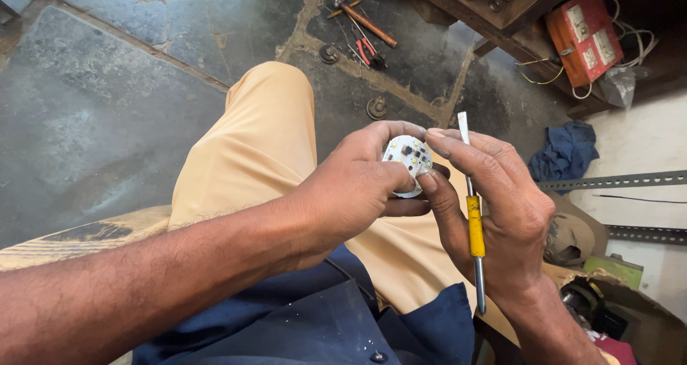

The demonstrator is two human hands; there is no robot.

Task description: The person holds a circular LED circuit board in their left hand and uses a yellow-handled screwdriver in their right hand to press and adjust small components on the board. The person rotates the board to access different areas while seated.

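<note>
- Over my lap, above the tan trouser leg (250,150), my left hand (343,193) holds a small round white circuit board (408,159) with tiny parts dotted across its face; thumb and fingers close narrowly around its rim.
- My right hand (501,207) meets it from the right: its thumb and forefinger tips touch the board's right edge, while the other fingers wrap the yellow-banded shaft of a thin screwdriver (474,225), pale end pointing far, metal tip pointing near.
- Both grips are closed, then: the left on the board, the right on the tool and pinching the board too.
- I judge the board light and stiff, a thin disc that will not flex much but could crack or shed a part if squeezed across its face.
- Best hold, I think, is by the bare rim, as now, keeping fingertips off the soldered parts; the smooth edge may slip, so pinching from two sides helps.
- The screwdriver looks slim, rigid and light; its yellow band is the natural place to hold it.
- On the stone floor (122,93) far from me lie red-handled pliers (368,50), a wooden-handled tool (366,23) and two small round pieces.
- Far right sits an orange box (583,36) with wires; a blue rag (569,150) lies nearer on the right.
</note>
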